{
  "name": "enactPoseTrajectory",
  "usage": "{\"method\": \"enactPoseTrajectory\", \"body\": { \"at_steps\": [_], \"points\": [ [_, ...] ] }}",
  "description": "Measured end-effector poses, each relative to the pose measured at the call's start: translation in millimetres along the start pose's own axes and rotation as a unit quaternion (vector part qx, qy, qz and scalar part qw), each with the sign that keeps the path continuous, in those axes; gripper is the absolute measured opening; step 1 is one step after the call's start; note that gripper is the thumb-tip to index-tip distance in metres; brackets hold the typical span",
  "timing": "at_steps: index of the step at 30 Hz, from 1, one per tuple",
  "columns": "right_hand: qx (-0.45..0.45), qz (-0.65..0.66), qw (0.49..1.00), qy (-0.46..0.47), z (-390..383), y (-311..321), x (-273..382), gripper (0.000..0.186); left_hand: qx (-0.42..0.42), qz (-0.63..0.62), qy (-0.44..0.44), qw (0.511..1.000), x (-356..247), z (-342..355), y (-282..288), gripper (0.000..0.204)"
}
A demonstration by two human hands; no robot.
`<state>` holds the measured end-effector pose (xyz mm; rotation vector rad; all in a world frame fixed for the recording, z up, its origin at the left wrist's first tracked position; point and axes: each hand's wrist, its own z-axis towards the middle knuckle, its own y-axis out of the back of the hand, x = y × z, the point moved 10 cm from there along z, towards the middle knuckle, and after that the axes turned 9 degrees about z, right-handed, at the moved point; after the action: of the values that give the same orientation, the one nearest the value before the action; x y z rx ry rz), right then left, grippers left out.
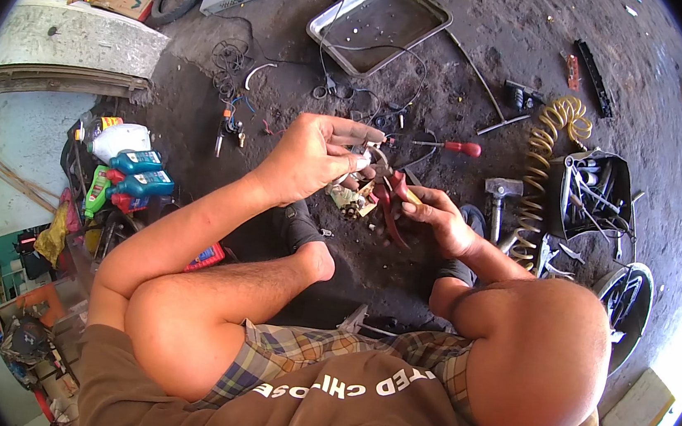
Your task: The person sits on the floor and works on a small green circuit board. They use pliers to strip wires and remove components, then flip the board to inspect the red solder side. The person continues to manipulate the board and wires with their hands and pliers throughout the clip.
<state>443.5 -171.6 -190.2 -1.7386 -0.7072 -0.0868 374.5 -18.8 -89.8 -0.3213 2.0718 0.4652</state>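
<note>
My left hand is closed, its fingertips pinching something small and pale that I cannot make out. My right hand grips red-handled pliers, whose jaws meet the left fingertips around that small piece. Just below, on the dark floor between my feet, lies a crumpled yellowish wrapper with small dark parts beside it. A red-handled screwdriver lies beyond my right hand. To the right of that, a hammer rests on the floor.
A shallow metal tray lies ahead, with thin black cables near it. At right are a coiled yellow hose, a black container of wrenches, a bucket and a T-handled tool. Several bottles stand at left.
</note>
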Motion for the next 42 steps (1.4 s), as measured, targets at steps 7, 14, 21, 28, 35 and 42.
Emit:
{"method": "enactPoseTrajectory", "body": {
  "at_steps": [7,14,21,28,35,42],
  "points": [
    [-0.013,-0.032,0.999,0.003,3,3,-2,0.054,-0.042,0.183,-0.06,0.98,0,-2,6,0.037],
    [-0.026,-0.209,0.977,0.039,5,4,12,0.042,-0.022,0.104,0.013,0.994,2,-1,0,0.027],
    [-0.006,-0.157,0.986,0.051,6,4,10,0.042,-0.029,0.127,0.026,0.991,4,0,-2,0.029],
    [-0.019,-0.086,0.995,0.037,6,5,6,0.046,-0.021,-0.078,0.072,0.994,23,0,-1,0.029],
    [-0.016,-0.045,0.999,0.026,5,4,3,0.053,-0.018,-0.039,0.068,0.997,21,-2,1,0.03],
    [-0.016,-0.052,0.998,0.014,4,6,1,0.058,-0.006,0.022,0.07,0.997,19,-2,2,0.03]
  ]
}}
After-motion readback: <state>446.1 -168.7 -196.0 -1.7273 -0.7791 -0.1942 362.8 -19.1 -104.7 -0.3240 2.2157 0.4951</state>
